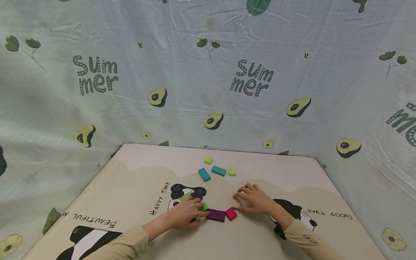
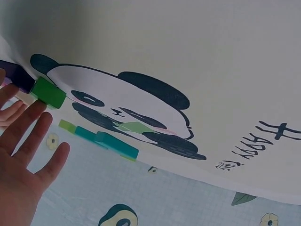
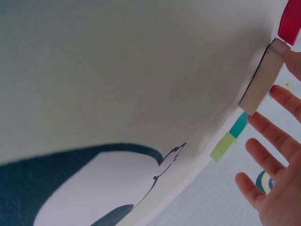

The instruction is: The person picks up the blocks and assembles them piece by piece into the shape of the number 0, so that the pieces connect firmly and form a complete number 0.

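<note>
My left hand [image 1: 186,215] rests low over the table, its fingers touching a green block [image 2: 49,92]. Its thumb reaches the left end of a purple block [image 1: 216,215], beside the green one. A magenta block [image 1: 231,213] sits at the purple block's right end. To the right, my right hand [image 1: 256,200] holds a beige block [image 3: 264,77] on the table, thumb at one end and a fingertip at the other. The remaining fingers of that hand are spread out. In the head view, the left fingers partly cover the green block.
Farther back lie two teal blocks [image 1: 219,170] and two lime-green cubes [image 1: 232,172]. The pale table [image 1: 130,180] carries printed pandas and lettering. A curtain [image 1: 182,65] patterned with avocados stands behind the table's far edge.
</note>
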